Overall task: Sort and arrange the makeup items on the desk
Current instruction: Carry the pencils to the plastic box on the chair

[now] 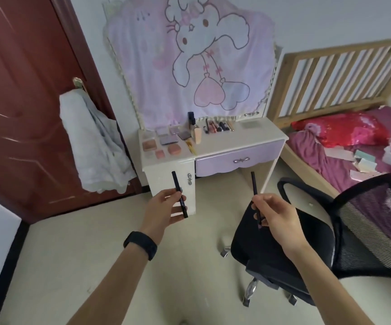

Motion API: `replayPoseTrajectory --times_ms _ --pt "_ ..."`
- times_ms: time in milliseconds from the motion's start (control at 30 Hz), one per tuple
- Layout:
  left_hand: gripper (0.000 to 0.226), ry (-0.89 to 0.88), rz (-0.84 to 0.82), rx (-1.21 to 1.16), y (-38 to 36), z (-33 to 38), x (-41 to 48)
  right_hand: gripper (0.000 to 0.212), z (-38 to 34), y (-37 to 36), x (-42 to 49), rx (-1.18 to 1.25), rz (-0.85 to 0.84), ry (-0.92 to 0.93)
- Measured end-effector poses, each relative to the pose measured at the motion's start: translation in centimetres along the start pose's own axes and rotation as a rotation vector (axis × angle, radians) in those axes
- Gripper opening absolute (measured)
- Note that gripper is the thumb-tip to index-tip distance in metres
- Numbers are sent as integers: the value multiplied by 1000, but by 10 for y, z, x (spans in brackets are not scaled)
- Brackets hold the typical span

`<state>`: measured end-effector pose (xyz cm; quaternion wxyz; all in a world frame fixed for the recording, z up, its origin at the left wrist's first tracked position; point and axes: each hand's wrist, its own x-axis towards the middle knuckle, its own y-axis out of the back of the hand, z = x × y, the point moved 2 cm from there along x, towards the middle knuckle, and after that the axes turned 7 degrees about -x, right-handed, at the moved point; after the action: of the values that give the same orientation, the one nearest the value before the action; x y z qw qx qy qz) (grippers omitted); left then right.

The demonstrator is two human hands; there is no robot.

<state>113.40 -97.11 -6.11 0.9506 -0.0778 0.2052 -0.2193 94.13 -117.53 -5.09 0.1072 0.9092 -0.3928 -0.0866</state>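
**Left hand** [164, 207]: the forearm reaches forward from the lower left, with a black band [140, 245] on the wrist. The palm is turned inward. The fingers and thumb are curled round the lower half of a slim black makeup pencil with white lettering [175, 181].
- Long axis: near upright in the view, the upper end leaning a little left and pointing toward the desk.
- Place: in the air above the pale floor, in front of the desk's left cabinet and not touching it.

**Right hand** [276, 214]: the forearm comes in from the lower right, with the back of the hand toward the camera. The fingertips pinch the lower part of a second slim black pencil [254, 184].
- Long axis: near upright, the top tilted slightly left and aimed at the desk's knee space.
- Place: in the air over the front of the seat of a black mesh office chair [365, 219], well apart from the first pencil.

**White dressing desk with a lilac drawer** [236, 137]: it stands against the wall.
- Left part of the top: square pink and grey compacts and palettes [161, 139], laid flat in rows.
- Centre rear: a row of slender tubes [218, 125], side by side, with upright bottles just to their left.

**Surroundings**
- A pink cartoon-rabbit cloth [189, 55] hangs behind the desk.
- A dark red door [14, 90] has a white garment [91, 141] hanging from its knob.
- A wooden-framed bed with purple bedding [330, 156] stands at the right.
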Motion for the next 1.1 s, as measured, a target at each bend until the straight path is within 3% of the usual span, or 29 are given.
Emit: replayPoseTrajectory --times_ms 433,800,1100 --pt "21 217 -117 87 -73 18 230 10 41 -50 189 8 136 -240" --pt "20 306 -145 80 -132 37 372 11 40 -78 352 17 135 -308" --pt "22 370 -265 97 -170 55 491 11 43 -99 460 -9 199 -365"
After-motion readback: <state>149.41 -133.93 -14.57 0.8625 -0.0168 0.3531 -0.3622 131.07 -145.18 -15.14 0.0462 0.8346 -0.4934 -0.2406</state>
